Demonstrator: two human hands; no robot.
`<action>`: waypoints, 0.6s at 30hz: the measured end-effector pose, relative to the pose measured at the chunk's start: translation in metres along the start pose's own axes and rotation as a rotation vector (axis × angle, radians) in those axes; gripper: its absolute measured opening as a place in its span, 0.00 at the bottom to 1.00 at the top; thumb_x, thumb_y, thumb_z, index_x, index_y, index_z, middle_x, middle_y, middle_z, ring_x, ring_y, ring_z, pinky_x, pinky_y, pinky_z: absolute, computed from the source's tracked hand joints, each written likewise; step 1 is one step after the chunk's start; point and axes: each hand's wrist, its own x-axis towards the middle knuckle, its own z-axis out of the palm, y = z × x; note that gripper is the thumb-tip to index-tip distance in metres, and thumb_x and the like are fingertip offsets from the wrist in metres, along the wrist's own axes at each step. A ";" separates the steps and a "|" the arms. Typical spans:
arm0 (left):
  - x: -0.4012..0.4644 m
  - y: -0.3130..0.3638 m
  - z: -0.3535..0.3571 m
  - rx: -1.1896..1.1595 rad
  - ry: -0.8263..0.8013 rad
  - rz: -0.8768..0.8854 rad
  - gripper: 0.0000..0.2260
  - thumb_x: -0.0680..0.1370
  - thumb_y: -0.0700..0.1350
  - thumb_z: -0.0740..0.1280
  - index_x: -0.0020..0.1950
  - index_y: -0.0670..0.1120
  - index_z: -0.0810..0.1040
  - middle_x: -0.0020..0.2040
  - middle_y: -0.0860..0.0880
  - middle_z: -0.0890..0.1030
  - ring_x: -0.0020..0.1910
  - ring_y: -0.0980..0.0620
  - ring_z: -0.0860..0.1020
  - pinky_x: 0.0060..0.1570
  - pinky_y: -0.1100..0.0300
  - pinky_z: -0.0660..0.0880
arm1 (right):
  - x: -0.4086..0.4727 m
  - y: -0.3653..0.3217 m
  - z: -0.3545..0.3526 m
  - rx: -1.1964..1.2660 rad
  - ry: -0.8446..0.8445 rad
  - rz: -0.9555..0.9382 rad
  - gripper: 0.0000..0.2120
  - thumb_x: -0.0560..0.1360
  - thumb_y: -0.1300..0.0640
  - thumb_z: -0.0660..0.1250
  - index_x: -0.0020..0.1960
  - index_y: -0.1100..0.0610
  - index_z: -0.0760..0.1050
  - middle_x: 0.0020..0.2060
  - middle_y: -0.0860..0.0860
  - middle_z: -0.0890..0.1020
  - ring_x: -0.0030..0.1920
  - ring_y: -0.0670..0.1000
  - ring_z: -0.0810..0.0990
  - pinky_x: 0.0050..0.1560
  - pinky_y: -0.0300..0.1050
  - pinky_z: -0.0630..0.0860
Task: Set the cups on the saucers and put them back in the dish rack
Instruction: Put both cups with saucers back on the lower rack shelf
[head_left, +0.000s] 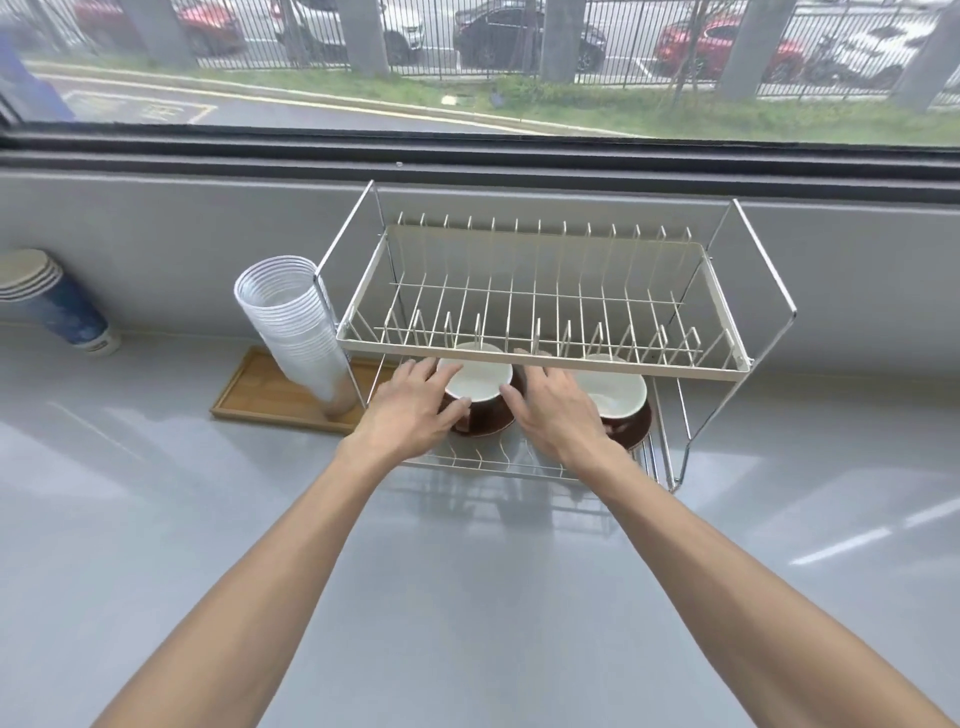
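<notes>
Evidently both hands cradle the left cup (479, 375) on its saucer (480, 422) in the dish rack (540, 358) lower tier, left hand (410, 410) and right hand (558, 410) fingers spread around its sides to steady the pair, beside the second cup (615, 387).

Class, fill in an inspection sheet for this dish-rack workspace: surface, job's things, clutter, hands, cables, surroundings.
Surface: grey glossy counter, dry-looking.
Job's things: two white-lined brown cups, left cup and right cup, on dark saucers on the dish rack lower shelf; upper shelf bare.
Clutter: clear plastic cup stack on wooden tray; paper cup stack.
Hands: left hand and right hand around left cup.
Cables: nothing seen.
Surroundings: window, parked cars.
</notes>
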 end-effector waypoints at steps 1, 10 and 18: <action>0.003 -0.004 0.004 -0.056 0.031 -0.046 0.25 0.82 0.58 0.59 0.75 0.47 0.69 0.72 0.44 0.73 0.74 0.42 0.67 0.71 0.45 0.66 | 0.003 -0.002 0.005 0.075 0.021 0.013 0.24 0.82 0.44 0.57 0.73 0.57 0.68 0.68 0.61 0.75 0.70 0.62 0.69 0.65 0.56 0.68; 0.030 -0.006 0.023 -0.652 0.103 -0.431 0.22 0.83 0.56 0.58 0.68 0.41 0.74 0.66 0.41 0.77 0.66 0.41 0.75 0.61 0.51 0.68 | 0.032 -0.008 0.032 0.537 -0.011 0.205 0.27 0.83 0.44 0.55 0.77 0.58 0.61 0.74 0.58 0.68 0.74 0.61 0.65 0.72 0.53 0.62; 0.038 -0.008 0.040 -0.773 0.110 -0.508 0.17 0.84 0.50 0.62 0.68 0.42 0.75 0.59 0.48 0.78 0.63 0.45 0.76 0.54 0.60 0.64 | 0.041 -0.002 0.048 0.621 -0.125 0.353 0.21 0.83 0.48 0.52 0.67 0.62 0.69 0.64 0.60 0.74 0.65 0.62 0.73 0.65 0.56 0.70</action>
